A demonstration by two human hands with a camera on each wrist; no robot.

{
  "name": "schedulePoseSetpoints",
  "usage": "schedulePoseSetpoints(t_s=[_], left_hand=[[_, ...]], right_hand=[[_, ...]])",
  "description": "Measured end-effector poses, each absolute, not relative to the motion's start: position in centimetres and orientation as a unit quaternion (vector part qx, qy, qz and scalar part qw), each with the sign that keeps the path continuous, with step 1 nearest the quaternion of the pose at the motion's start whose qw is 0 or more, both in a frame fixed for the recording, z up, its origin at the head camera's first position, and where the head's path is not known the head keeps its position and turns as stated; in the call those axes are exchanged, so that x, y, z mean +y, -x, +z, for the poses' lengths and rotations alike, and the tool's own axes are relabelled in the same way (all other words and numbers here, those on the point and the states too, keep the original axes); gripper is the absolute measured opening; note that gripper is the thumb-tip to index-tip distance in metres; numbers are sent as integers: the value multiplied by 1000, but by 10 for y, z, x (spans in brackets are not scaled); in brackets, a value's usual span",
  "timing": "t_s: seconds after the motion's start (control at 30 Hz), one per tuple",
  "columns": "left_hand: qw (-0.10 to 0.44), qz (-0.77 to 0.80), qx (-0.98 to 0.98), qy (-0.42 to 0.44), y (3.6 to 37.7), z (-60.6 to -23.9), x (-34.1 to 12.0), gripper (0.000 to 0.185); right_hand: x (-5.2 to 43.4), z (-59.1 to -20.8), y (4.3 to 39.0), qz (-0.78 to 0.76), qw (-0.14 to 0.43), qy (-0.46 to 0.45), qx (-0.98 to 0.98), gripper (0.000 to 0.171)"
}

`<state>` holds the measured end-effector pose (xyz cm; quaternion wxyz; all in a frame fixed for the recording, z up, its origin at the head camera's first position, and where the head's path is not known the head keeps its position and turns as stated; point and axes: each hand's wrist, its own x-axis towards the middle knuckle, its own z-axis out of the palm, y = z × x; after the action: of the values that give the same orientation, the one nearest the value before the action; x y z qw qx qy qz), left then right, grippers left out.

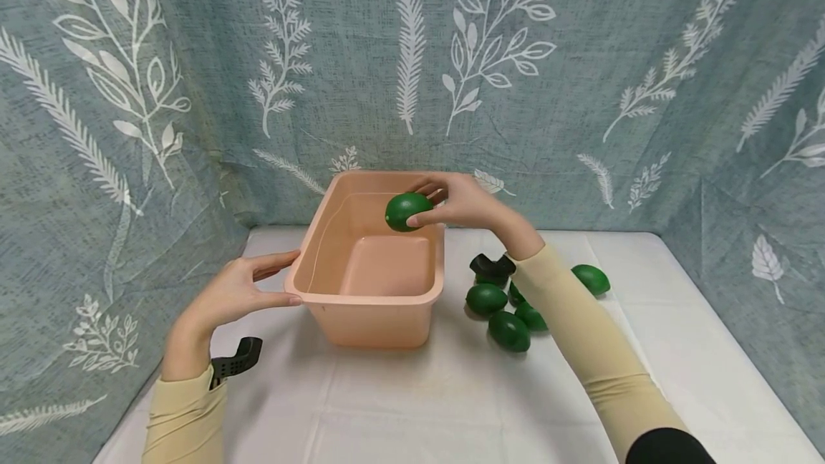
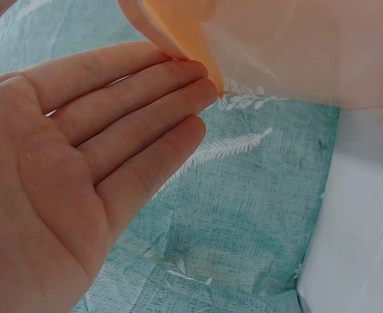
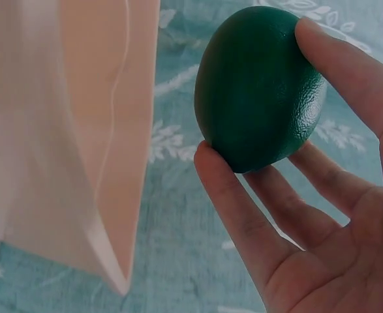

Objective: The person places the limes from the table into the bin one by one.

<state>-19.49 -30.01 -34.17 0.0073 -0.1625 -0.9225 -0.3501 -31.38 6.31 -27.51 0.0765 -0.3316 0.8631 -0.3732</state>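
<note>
We see the right hand (image 1: 465,205) holding a green egg-shaped object (image 1: 407,211) above the far end of a pink plastic tub (image 1: 361,306), over the tub's open interior. In the right wrist view the fingers (image 3: 243,215) and thumb pinch the green egg-shaped object (image 3: 260,88) at its two ends, with the tub's wall (image 3: 113,130) just beside it and not touching.

The left hand (image 1: 235,292) rests against the near left corner of the tub's rim. Its fingers (image 2: 139,98) are straight and pressed together, their tips touching the rim's edge (image 2: 184,32); the thumb lies along the rim in the head view.

The tub stands near the middle of the white worktop (image 1: 451,407), toward its far edge. To the right of the tub, five more green eggs (image 1: 509,330) lie in a loose cluster on the worktop, one of them (image 1: 591,279) beyond the right forearm. A black wrist mount (image 1: 492,267) shows on the right arm and another (image 1: 235,360) on the left. A blue-green curtain with white leaf prints (image 1: 412,56) hangs behind and beside the worktop.
</note>
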Motion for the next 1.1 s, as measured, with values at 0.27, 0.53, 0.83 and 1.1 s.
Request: schedulePoseSetpoints(t_s=[0.27,0.53,0.83,1.1], left_hand=[[5,-358,-919,164,191,-339,-297,71],[9,-357,-920,159,191,-342,-298,72],[5,-355,-921,159,191,-343,-299,73],[2,-351,-923,158,191,-342,-300,74]], right_hand=[[37,-278,320,-397,103,342,846,58],[23,-289,326,-416,67,363,831,47],[55,-295,326,-398,77,327,854,48],[97,-305,321,-395,79,306,863,49]])
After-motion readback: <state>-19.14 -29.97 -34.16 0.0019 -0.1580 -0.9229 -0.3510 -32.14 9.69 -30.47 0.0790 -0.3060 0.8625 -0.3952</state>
